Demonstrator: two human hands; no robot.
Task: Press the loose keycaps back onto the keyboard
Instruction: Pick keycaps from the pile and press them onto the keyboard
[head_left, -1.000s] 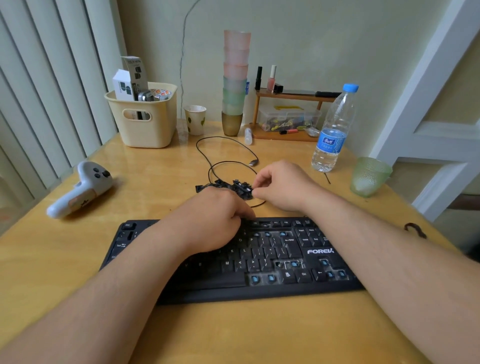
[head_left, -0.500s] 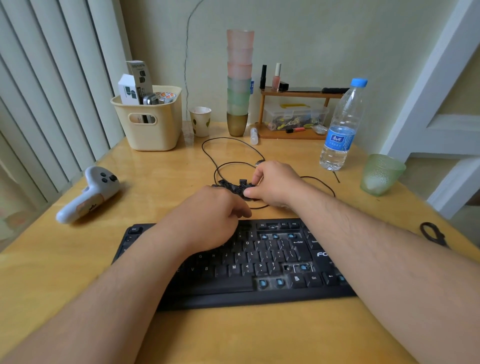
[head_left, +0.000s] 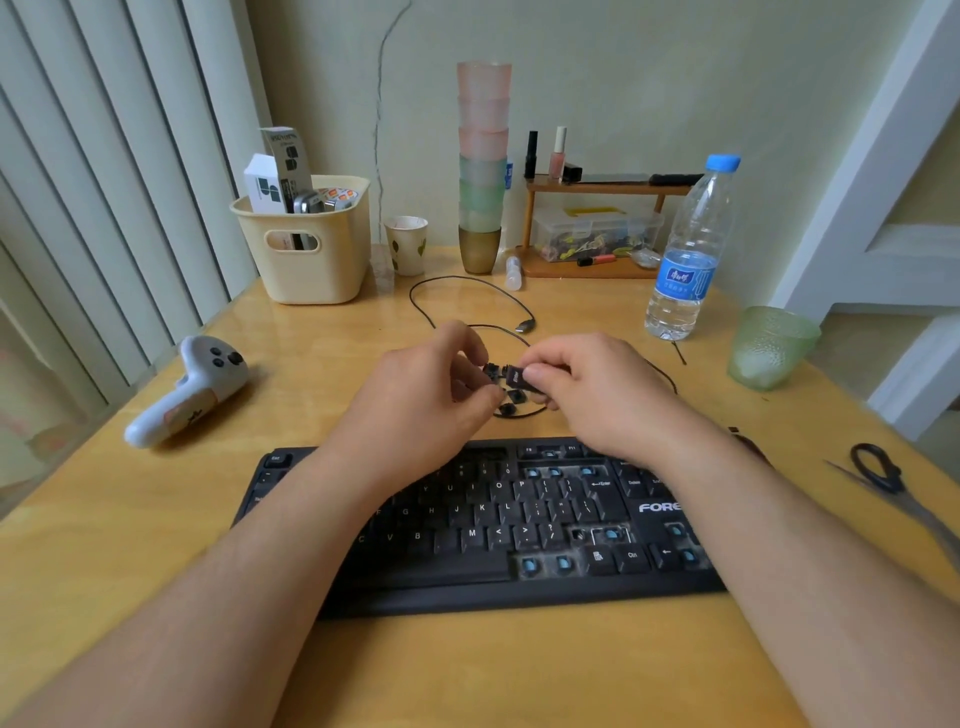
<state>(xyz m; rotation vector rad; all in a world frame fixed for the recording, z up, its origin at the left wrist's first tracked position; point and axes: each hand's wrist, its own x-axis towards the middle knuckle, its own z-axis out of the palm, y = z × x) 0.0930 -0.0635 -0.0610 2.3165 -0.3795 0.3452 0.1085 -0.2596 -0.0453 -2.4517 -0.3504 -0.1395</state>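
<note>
I saw the tabletop (head_left: 156, 597) carrying the black keyboard (head_left: 519, 525), several switches bare. Behind it stood a basket (head_left: 311, 260), stacked cups (head_left: 483, 156) and a water bottle (head_left: 691, 249). My right hand (head_left: 587, 389) pinched a keycap (head_left: 516, 376) above the loose keycaps (head_left: 511, 402); my left hand (head_left: 426, 400) curled beside them, its grasp unclear.

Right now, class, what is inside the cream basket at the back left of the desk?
The cream basket holds two upright white boxes, a metal object and a small labelled item. Its walls cover whatever lies deeper.

light: soft daylight, even | shadows: faint | edges: wide-angle bending | focus: slightly soft
</note>
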